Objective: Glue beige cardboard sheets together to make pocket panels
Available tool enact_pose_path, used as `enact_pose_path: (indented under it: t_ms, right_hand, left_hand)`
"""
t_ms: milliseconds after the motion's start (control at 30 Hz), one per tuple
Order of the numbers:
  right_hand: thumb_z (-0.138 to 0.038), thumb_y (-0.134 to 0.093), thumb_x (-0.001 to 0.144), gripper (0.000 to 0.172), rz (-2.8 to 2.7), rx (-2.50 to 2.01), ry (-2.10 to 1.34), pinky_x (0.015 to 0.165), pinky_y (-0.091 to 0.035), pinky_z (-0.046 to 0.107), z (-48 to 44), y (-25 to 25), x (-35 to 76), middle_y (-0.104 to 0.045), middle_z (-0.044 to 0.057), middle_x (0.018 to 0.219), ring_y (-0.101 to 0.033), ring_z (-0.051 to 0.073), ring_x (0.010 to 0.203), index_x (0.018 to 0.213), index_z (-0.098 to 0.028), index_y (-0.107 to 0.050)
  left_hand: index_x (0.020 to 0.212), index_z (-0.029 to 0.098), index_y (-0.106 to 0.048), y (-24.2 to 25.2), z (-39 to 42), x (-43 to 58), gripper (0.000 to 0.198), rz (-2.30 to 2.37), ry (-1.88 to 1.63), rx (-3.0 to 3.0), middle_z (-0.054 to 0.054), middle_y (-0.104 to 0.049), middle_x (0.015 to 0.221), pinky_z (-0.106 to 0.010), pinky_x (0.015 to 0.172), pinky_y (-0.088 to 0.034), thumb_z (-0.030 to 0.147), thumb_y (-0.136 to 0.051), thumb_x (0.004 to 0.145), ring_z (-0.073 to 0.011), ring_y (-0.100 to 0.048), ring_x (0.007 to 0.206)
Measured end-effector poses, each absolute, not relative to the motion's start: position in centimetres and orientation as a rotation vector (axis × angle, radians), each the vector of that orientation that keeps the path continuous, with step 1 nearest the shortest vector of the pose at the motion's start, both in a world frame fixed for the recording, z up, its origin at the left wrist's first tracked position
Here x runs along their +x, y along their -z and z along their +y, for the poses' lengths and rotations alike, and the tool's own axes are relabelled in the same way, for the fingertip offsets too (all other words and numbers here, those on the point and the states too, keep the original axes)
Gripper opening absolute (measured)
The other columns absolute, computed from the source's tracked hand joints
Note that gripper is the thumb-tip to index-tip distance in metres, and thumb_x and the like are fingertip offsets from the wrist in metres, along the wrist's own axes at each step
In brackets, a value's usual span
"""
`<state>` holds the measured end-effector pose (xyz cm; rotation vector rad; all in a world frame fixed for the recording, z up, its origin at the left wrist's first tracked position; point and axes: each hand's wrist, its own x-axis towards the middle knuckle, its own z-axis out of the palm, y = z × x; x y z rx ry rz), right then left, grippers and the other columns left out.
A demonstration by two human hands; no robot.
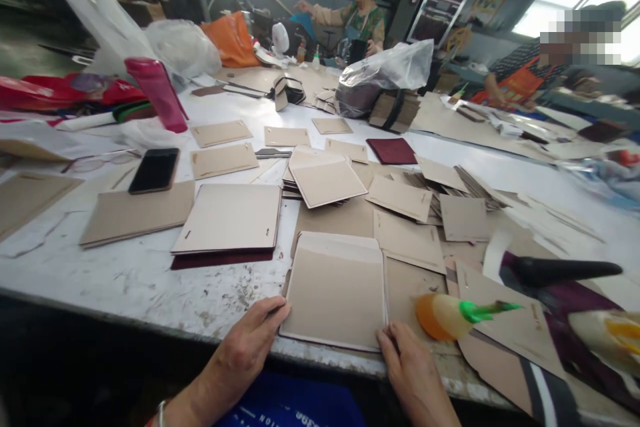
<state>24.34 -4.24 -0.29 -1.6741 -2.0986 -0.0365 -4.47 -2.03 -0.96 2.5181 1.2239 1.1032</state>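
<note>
Your left hand (247, 337) touched the left edge of the beige panel (335, 293), near on the table (223, 283); your right hand (413, 363), its near right corner. Hidden undersides left me unable to tell whether either pinched. Rightmost, a blurred whitish object (600, 333) was cut off.

Left grip (246, 341) and right grip (409, 361) hold a beige panel (336, 293), apparently by its edges.

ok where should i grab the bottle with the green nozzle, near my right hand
Probably best around the rounded body of the bottle, with the right hand coming from the base side: that broad amber end faces the hand, while the slim green nozzle points away to the right.
</note>
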Motion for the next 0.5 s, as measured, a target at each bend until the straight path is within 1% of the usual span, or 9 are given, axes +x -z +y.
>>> enact_pose_path:
  t_ms: [100, 267, 400, 500]
  right_hand:
    - [-0.033, -0.034, 0.093, 0.029, -2.104, -1.723, -0.013, 0.050, -0.043, 0.020, -4.5, 1.0, 24.7, -0.053, -0.001, 0.059, -0.057, 0.012, 0.052, 0.069, -0.023, -0.045]
    - [-0.027, -0.041, 0.090, 0.019, -2.072, -1.797, -0.080, 0.052, -0.043, 0.021, -4.8, 1.8, 24.8, -0.054, -0.001, 0.064, -0.058, 0.012, 0.056, 0.072, -0.022, -0.046]
    - [-0.026, -0.042, 0.089, 0.018, -2.050, -1.808, -0.104, 0.053, -0.044, 0.020, -5.0, 1.9, 24.9, -0.054, -0.001, 0.065, -0.058, 0.012, 0.057, 0.072, -0.022, -0.046]
    - [-0.029, -0.041, 0.090, 0.021, -2.041, -1.765, -0.111, 0.051, -0.043, 0.020, -4.9, 1.8, 24.9, -0.055, -0.002, 0.063, -0.057, 0.012, 0.055, 0.071, -0.023, -0.047]
  left_hand:
    - [0.115, 0.012, -0.056, 1.4, -2.0, -4.6, 0.029, 1.216, -1.093, 2.532, -0.010, -0.056, 0.111, -0.023, 0.099, -0.043, 0.012, -0.042, 0.090, -0.0138, -0.056, 0.108]
    - [0.116, 0.013, -0.055, 2.2, -1.9, -4.5, 0.029, 1.201, -1.123, 2.528, -0.010, -0.055, 0.112, -0.025, 0.097, -0.046, 0.021, -0.049, 0.089, -0.0157, -0.057, 0.106]
    - [0.116, 0.013, -0.056, 2.6, -1.8, -4.5, 0.028, 1.200, -1.137, 2.518, -0.010, -0.056, 0.111, -0.025, 0.096, -0.047, 0.021, -0.049, 0.090, -0.0156, -0.057, 0.105]
    - [0.113, 0.013, -0.057, 2.3, -1.9, -4.3, 0.026, 1.216, -1.146, 2.537, -0.010, -0.057, 0.109, -0.025, 0.094, -0.048, 0.021, -0.049, 0.090, -0.0157, -0.058, 0.104]
